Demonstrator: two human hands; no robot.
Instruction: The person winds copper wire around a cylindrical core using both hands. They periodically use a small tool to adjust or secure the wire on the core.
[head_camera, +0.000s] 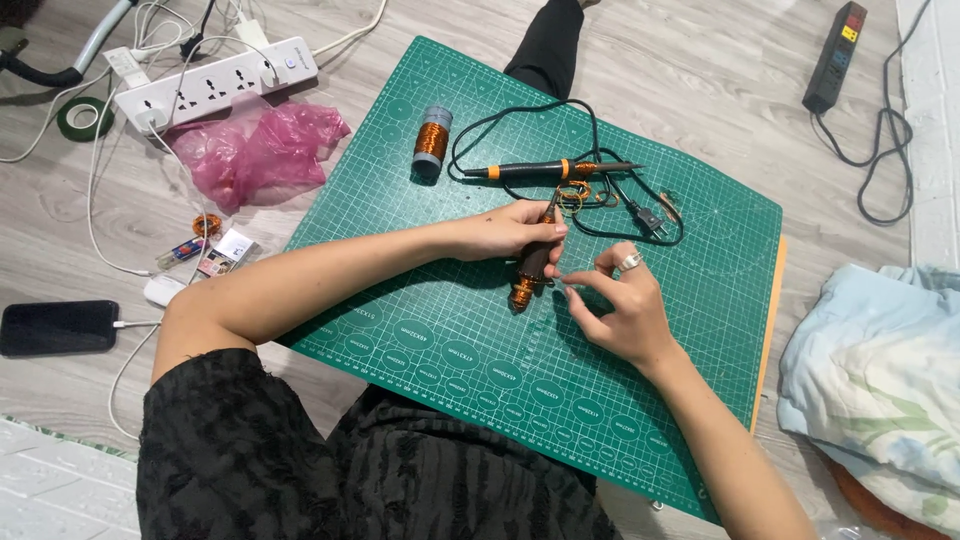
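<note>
My left hand (510, 230) grips a dark rod wound with copper wire (527, 275), its copper-coiled end pointing toward me, over the green cutting mat (420, 340). My right hand (620, 305), with a ring on one finger, sits just right of the rod, fingers pinched as if on a thin wire that I cannot make out. A black soldering iron with orange bands (545, 170) lies on the mat just beyond my hands, its black cord looped around it. A grey spool of copper wire (432, 140) stands further left.
A white power strip (215, 85) and pink plastic bag (255, 150) lie left of the mat. A black phone (58, 327), small packets and a green tape roll (84, 117) rest on the floor. Black power strip (835, 55) far right; light cloth (880, 370) at right.
</note>
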